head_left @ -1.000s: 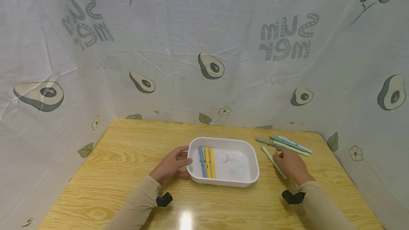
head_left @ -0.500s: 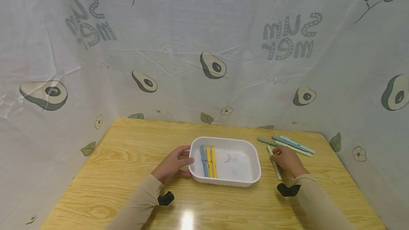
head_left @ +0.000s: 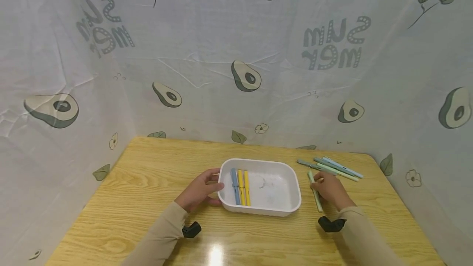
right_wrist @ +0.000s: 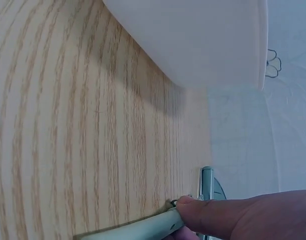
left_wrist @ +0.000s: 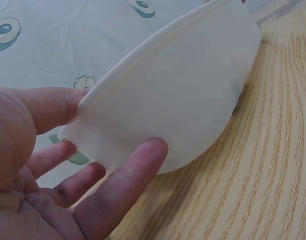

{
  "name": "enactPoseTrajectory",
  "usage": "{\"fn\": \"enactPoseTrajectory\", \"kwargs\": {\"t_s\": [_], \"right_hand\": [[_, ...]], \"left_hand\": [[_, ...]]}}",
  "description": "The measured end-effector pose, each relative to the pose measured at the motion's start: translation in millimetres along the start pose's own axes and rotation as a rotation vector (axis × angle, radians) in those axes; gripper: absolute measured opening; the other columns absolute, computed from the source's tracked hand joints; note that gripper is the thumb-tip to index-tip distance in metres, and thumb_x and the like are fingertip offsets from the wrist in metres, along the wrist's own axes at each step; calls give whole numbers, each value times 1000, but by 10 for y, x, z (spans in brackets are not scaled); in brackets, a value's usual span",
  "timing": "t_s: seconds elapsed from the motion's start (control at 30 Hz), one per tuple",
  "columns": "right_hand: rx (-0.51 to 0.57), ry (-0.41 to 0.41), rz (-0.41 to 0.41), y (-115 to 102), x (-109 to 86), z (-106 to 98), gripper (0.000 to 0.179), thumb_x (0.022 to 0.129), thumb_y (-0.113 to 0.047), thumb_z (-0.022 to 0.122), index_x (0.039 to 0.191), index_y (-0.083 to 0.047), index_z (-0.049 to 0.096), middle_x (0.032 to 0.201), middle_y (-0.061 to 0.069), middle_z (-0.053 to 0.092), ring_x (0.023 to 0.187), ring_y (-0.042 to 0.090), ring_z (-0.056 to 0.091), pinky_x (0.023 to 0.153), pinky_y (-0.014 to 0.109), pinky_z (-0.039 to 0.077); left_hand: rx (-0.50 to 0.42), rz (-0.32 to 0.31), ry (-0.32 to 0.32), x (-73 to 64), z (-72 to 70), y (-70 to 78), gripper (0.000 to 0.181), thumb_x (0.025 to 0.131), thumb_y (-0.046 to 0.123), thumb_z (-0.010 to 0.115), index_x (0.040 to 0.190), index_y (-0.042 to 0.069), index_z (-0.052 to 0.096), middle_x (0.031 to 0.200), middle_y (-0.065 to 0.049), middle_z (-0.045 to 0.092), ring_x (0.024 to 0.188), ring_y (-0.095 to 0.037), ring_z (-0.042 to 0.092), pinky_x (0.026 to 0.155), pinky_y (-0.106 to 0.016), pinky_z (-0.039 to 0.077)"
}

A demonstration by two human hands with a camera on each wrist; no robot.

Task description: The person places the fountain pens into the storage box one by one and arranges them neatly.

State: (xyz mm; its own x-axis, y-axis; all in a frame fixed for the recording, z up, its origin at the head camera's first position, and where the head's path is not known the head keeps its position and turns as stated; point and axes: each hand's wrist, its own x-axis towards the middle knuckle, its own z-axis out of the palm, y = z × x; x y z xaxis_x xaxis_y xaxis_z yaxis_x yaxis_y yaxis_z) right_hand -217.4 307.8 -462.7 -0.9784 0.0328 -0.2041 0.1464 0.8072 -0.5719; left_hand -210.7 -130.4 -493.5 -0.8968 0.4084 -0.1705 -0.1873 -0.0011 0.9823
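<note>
My left hand holds the left end of a white plastic tray, thumb over the rim and fingers along the outer wall. Inside the tray, a blue pen and two yellow pens lie side by side at the left. Right of the tray, my right hand pinches a light green pen between thumb and fingers. That pen stays low over the wood in the right wrist view, its far part hidden by the thumb.
Behind the right hand lies a loose group of pens: grey-green ones, another light green one and a pale blue one. A printed curtain hangs around the back and sides of the wooden table.
My right hand has moved a little left and taken hold of the light green pen. The pen's near end has swung left, so it points more straight away. The left hand keeps its place.
</note>
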Motion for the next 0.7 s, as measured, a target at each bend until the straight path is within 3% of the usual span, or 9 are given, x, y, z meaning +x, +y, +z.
{"fn": "enactPoseTrajectory", "kwargs": {"t_s": [0.23,0.7], "right_hand": [[-10,12,-6,-11,-70,17,40,99,-16,64,129,11,57,116,32,65,85,26,67,69,42,60],[-59,30,-20,-55,-162,20,33,98,-14,66,118,13,63,102,22,70,79,23,63,65,39,58]], "left_hand": [[-3,-11,10,-17,10,26,64,101,13,69,157,7,39,148,-26,48,118,-34,65,80,-49,66],[-11,-11,-3,-16,4,16,65,101,14,69,158,7,37,149,-27,47,113,-33,67,81,-49,66]]}}
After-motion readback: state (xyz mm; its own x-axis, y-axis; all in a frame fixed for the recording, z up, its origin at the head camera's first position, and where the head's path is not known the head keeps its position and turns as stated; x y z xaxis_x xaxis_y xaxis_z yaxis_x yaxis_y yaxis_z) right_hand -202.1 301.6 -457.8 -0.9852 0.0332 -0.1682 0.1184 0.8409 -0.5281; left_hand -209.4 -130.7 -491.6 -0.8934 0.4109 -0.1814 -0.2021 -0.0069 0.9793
